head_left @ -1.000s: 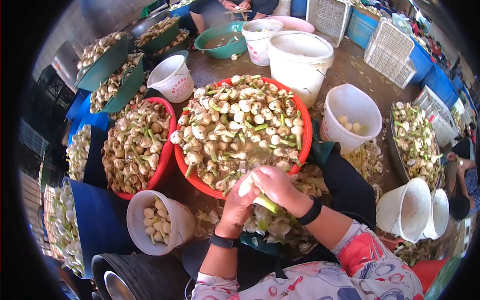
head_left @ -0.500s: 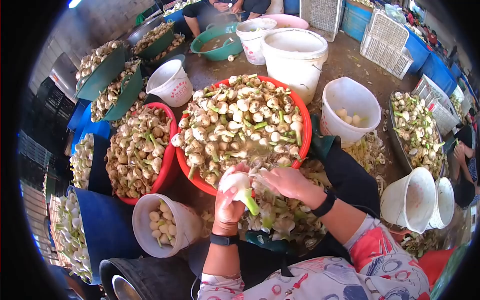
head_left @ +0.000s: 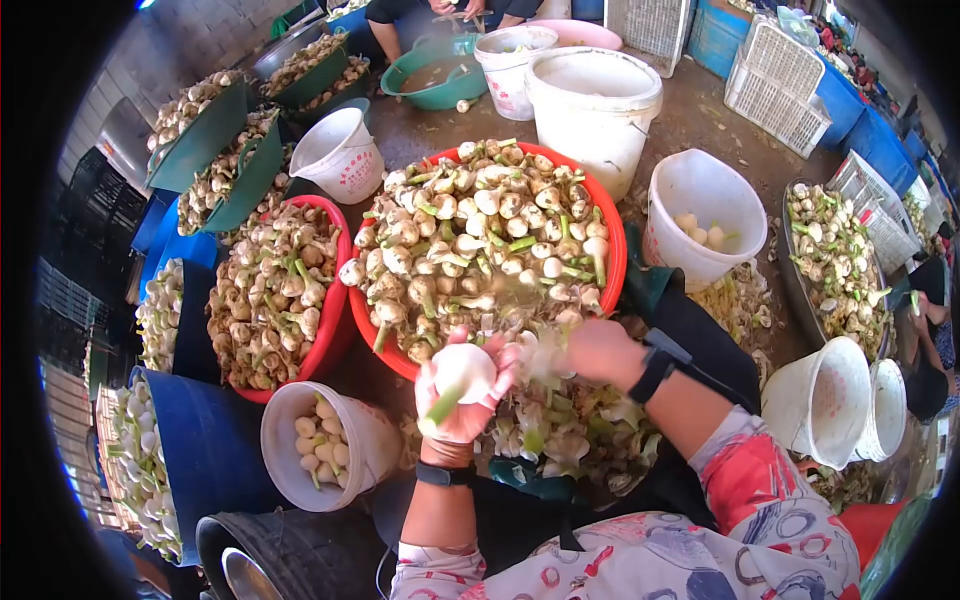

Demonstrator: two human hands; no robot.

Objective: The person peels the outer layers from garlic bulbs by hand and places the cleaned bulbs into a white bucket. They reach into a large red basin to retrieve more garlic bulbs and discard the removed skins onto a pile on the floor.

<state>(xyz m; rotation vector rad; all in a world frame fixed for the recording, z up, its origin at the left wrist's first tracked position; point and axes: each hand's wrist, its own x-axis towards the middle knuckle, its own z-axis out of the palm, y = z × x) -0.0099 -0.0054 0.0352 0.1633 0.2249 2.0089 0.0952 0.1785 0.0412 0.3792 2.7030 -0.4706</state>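
My left hand (head_left: 458, 415), palm up, cradles a white garlic bulb (head_left: 468, 371) with its fingers curled round it. The bulb's green stem points down toward my wrist. To the right, my right hand (head_left: 605, 352) is smeared by motion, so its fingers cannot be made out. A pale blur that looks like garlic skin (head_left: 545, 352) shows beside it. Both hands are at the near rim of a red basin (head_left: 617, 262) heaped with unpeeled garlic bulbs (head_left: 480, 225). Beneath my hands lies a pile of peeled-off skins and stalks (head_left: 570, 430).
A white bucket (head_left: 375, 445) with peeled bulbs stands at left, another white bucket (head_left: 705, 262) at right. A second red basin (head_left: 343, 262) of garlic, a blue barrel (head_left: 205, 450) and a tall white bucket (head_left: 590, 130) surround me. Another person's hands (head_left: 460, 8) show at the top.
My right hand has moved right, away from the bulb. My left hand has turned palm up, and the bulb now rests in it with its stem toward my wrist.
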